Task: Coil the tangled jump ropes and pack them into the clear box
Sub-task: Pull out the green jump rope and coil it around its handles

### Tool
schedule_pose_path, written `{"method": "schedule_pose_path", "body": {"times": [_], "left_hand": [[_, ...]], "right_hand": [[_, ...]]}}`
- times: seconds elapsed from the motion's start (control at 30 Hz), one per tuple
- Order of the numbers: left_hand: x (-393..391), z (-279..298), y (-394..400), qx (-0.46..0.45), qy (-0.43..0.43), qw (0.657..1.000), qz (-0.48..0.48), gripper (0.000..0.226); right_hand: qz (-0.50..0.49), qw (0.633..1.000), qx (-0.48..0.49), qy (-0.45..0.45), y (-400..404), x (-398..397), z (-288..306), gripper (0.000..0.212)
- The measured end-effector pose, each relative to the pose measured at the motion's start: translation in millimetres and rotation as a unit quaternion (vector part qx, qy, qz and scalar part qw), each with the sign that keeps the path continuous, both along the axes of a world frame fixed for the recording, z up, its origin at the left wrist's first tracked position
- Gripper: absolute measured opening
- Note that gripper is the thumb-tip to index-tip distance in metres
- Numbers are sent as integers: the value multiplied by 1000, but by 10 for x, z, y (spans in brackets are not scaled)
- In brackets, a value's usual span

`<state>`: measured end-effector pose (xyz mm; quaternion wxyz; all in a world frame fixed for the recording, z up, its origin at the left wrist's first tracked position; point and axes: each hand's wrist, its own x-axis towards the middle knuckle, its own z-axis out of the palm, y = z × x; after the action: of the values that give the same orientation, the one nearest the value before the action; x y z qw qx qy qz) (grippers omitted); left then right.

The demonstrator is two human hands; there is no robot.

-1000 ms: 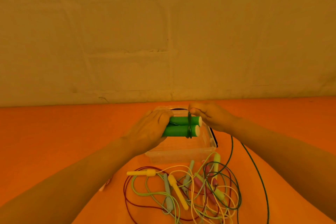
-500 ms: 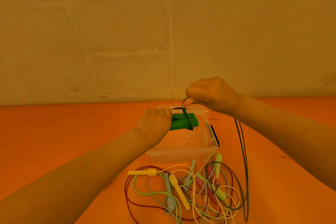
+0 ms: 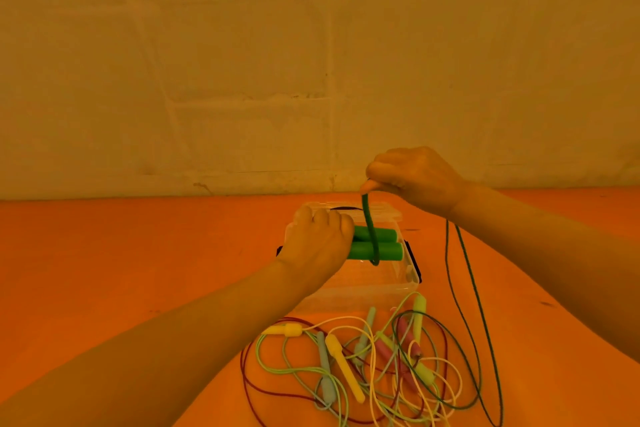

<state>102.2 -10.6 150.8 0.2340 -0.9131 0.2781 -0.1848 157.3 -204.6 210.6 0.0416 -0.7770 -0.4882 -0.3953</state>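
Observation:
My left hand (image 3: 317,244) grips two green jump-rope handles (image 3: 481,250) side by side above the clear box (image 3: 363,291). A dark green cord (image 3: 370,229) loops around the handles and rises to my right hand (image 3: 412,178), which pinches it above the box. The rest of this cord (image 3: 464,305) hangs from my right hand and trails down to the orange floor on the right. A tangle of jump ropes (image 3: 363,367) with yellow, pale blue, pink and lime handles lies on the floor in front of the box.
The box sits on an orange floor (image 3: 121,270) close to a plain wall (image 3: 242,62). A dark red cord (image 3: 249,388) curves out at the left of the tangle. Black latches (image 3: 415,263) show on the box's sides.
My right hand has lifted from beside the handles to above them, pulling the green cord upward in a wrap. My left hand and the handles have sunk slightly toward the box.

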Motion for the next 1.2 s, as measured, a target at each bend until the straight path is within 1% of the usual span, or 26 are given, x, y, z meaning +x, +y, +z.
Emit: {"method": "schedule_pose_path", "body": {"times": [0.03, 0.1, 0.17, 0.23, 0.3, 0.4, 0.5, 0.57, 0.63, 0.7, 0.8, 0.9, 0.97, 1.03, 1.13, 1.2], "left_hand": [[14, -33, 44, -15, -27, 999, -34, 15], [27, -65, 108, -62, -78, 991, -92, 21], [14, -30, 124, -105, -120, 978, -133, 24], [11, 24, 126, -138, -142, 966, -168, 22], [14, 70, 163, -142, -142, 961, -192, 21], [41, 103, 299, -121, -125, 961, -214, 21], [63, 116, 404, -135, -120, 957, -226, 18], [73, 125, 439, -144, -125, 950, -246, 19], [67, 141, 450, -146, -125, 945, -265, 20], [63, 161, 448, -150, -124, 943, -271, 27], [63, 197, 432, -171, -119, 947, -245, 39], [87, 199, 403, -212, -114, 950, -199, 46], [112, 160, 386, -247, -93, 954, -145, 50], [124, 138, 354, -276, -57, 956, -80, 49], [134, 134, 287, -297, 18, 954, 32, 45], [165, 112, 296, -293, 18, 952, 81, 40]], "right_hand": [[-17, 1000, 4, 5, -63, 31, -22, 52], [-46, 999, -1, 3, -167, 90, -95, 58], [-61, 998, -10, 1, -212, 127, -169, 60], [-67, 998, -11, -4, -212, 132, -214, 58], [-74, 997, -5, -2, -216, 106, -243, 54], [-67, 998, -7, 19, -249, 40, -312, 58], [-58, 997, 0, 52, -250, -14, -396, 42], [-53, 995, 5, 80, -224, -27, -432, 39], [-53, 993, 14, 100, -191, -46, -462, 44], [-60, 990, 24, 124, -152, -70, -495, 54], [-84, 984, 53, 146, -93, -81, -550, 62], [-115, 974, 101, 169, -72, -78, -609, 59], [-135, 953, 134, 237, -25, -98, -674, 50], [-144, 926, 165, 309, 59, -129, -738, 40], [-183, 911, 165, 330, 167, -148, -812, 33], [-184, 909, 148, 345, 220, -146, -841, 31]]}}
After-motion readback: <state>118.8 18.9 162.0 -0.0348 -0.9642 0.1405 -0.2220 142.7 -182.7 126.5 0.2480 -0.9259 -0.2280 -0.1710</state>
